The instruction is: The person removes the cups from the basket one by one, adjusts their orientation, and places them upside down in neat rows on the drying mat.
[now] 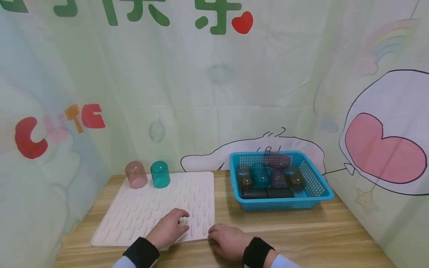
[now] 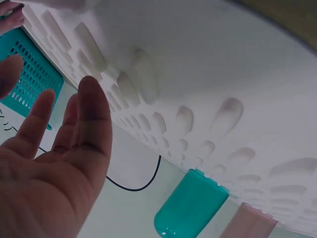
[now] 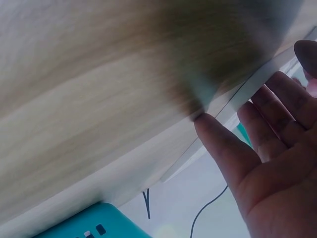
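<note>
The head camera looks forward and down from above, over the left hand [image 1: 169, 227] and right hand [image 1: 231, 241], across the ridged white mat [image 1: 151, 208] to the blue perforated basket [image 1: 285, 203] beyond the right hand. Each wrist camera sits close, facing past its hand's fingers [image 2: 94, 121], rolled nearly upside down. All three share the basket; head and left wrist, the teal tumbler [image 1: 160, 175] beyond the left hand.

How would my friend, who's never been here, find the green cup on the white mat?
On the wooden table, left of the blue basket, lies a bumpy white mat. Near its far left corner stands the pink cup. Just right of that is the green cup, the only green thing standing on the mat.
</note>
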A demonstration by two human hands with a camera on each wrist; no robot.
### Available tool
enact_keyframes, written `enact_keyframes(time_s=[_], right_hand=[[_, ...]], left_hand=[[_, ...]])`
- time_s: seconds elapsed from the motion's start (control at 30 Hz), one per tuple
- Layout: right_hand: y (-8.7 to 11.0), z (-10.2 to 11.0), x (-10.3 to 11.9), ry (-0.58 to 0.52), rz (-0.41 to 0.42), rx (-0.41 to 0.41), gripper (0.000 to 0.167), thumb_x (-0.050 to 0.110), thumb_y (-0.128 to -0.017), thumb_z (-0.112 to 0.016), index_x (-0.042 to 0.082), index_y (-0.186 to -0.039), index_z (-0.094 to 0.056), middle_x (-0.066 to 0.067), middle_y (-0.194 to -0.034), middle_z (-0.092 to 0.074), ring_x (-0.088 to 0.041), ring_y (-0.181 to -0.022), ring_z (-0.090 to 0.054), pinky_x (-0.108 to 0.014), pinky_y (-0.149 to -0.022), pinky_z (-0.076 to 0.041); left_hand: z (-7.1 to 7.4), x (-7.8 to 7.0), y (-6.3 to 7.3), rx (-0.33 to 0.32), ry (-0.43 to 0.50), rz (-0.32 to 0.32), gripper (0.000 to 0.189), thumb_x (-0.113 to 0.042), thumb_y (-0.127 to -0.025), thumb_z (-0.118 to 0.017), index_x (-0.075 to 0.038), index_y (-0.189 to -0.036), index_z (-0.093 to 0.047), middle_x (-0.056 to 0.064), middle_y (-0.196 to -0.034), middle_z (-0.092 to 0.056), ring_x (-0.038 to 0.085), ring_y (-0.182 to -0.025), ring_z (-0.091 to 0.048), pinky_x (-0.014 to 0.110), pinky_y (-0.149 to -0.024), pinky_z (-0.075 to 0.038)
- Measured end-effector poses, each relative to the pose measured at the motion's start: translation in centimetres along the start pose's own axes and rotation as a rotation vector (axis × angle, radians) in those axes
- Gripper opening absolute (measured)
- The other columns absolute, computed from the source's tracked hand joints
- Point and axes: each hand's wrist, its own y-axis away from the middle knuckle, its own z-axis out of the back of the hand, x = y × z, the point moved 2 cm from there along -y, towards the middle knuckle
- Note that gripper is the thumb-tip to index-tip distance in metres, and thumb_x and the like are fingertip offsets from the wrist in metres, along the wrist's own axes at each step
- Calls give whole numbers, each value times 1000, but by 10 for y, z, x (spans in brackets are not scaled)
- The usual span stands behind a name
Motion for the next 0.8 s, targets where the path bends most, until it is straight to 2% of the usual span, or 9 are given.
enact_keyframes(time_s=[0.17,0.3,0.6,0.73,0.8], right_hand=[[0,0,0,-16,-12,20,28,23,-97,-68,16,-123,-70,6,-130,-64,-7,-122,-58,-25,-104,-51],[-1,1,0,-22,-16,27,29,24,-96,-68,16,-124,-70,6,-131,-64,-7,-123,-58,-25,-105,-51],[-1,1,1,-21,-11,16,28,26,-97,-68,17,-123,-70,7,-127,-65,-5,-117,-60,-23,-100,-52],[1,3,-1,-53,-16,10,31,27,-98,-66,18,-128,-68,8,-129,-64,-4,-117,-60,-24,-100,-53],[2,7,-3,-52,2,-24,32,26,-99,-65,18,-130,-67,6,-130,-64,-5,-118,-60,-25,-101,-53]], left_hand=[[-3,-1,7,29,-40,-38,16,-19,-88,-77,-13,-102,-71,4,-109,-65,20,-97,-62,51,-95,-55],[-5,-2,11,38,-60,-68,7,-18,-86,-77,-15,-91,-73,0,-99,-65,19,-92,-61,50,-93,-55],[-9,0,15,56,-87,-116,10,-21,-83,-79,-13,-87,-74,-1,-94,-63,17,-86,-60,46,-87,-55],[-12,1,16,50,-108,-139,11,-22,-83,-81,-15,-84,-73,-2,-91,-61,16,-84,-59,43,-84,-55],[-13,1,15,47,-110,-137,10,-22,-83,-81,-15,-83,-73,-3,-91,-61,16,-84,-59,43,-83,-55]])
